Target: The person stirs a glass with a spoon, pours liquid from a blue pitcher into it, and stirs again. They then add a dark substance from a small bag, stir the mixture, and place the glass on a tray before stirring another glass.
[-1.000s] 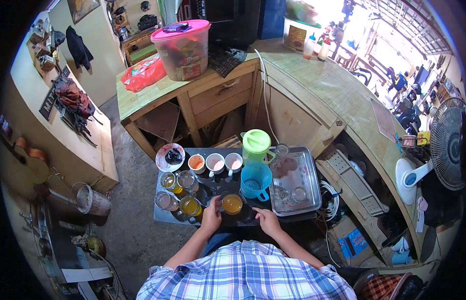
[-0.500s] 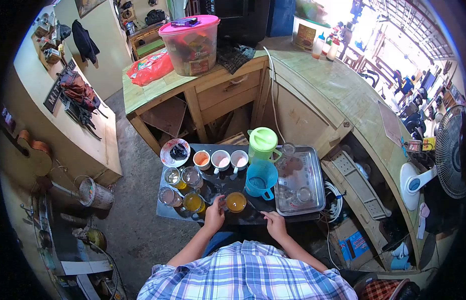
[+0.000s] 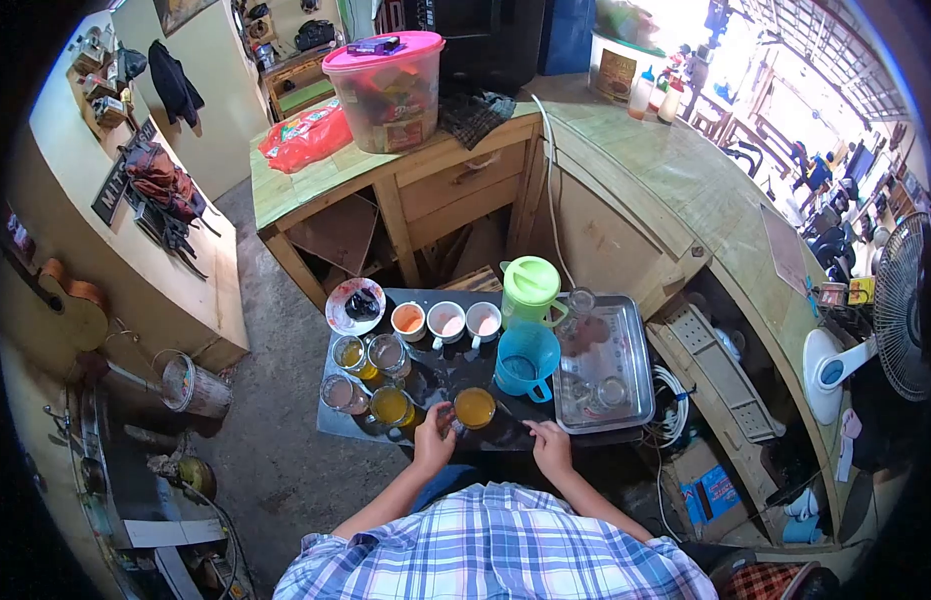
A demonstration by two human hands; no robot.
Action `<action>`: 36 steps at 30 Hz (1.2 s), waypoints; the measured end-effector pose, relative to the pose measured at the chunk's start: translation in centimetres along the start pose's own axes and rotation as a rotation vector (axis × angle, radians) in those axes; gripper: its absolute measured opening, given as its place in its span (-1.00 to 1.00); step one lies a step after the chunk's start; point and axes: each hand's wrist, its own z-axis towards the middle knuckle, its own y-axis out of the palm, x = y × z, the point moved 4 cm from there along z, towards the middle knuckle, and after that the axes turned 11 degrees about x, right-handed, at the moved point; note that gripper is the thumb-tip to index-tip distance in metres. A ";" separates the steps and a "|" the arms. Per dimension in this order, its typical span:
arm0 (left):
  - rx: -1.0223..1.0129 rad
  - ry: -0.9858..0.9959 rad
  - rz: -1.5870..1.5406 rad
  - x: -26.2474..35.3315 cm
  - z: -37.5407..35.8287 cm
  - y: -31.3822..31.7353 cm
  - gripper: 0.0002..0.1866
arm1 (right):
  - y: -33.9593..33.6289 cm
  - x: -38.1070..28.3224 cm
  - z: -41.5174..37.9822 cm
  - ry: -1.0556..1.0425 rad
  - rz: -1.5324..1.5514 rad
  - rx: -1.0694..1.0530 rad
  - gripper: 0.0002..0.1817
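Observation:
A glass mug of amber-brown drink [image 3: 474,408] stands near the front edge of a low dark table [image 3: 445,378]. My left hand [image 3: 434,436] is at its left side, with the fingers curled at the handle. To the right of the mug, my right hand [image 3: 551,449] pinches a thin spoon-like utensil, whose far end is hard to make out against the dark top. Several glass mugs, including one of yellow drink [image 3: 392,406], are grouped left of my left hand. Behind the amber mug are a blue pitcher [image 3: 526,357] and a lidded green pitcher [image 3: 531,290].
Three white cups, one with orange contents [image 3: 408,320], line the back beside a stained bowl [image 3: 355,305]. A metal tray [image 3: 633,365] holding glasses lies at the right. A wooden counter [image 3: 625,150] curves around the table, with a fan [image 3: 835,365] at its right end.
The view has shifted slightly. My left hand's fingers look looser at the mug handle, and the utensil in my right hand shows less clearly beside the mug.

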 end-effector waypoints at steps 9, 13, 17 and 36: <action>0.016 -0.134 -0.149 -0.1 -2.3 1.6 -0.47 | -0.2 1.0 -0.1 -0.005 0.005 0.026 -0.63; 0.045 -0.119 -0.210 -1.6 -3.1 3.1 -0.48 | 0.3 0.7 0.9 -0.007 0.000 0.046 -0.65; 0.064 -0.108 -0.218 -2.7 -2.2 3.3 -0.38 | 1.0 0.4 1.8 -0.001 0.044 0.091 -0.66; -0.280 0.105 -0.106 -2.0 3.1 3.6 0.23 | -0.5 1.0 -0.8 0.037 0.010 -0.035 -0.64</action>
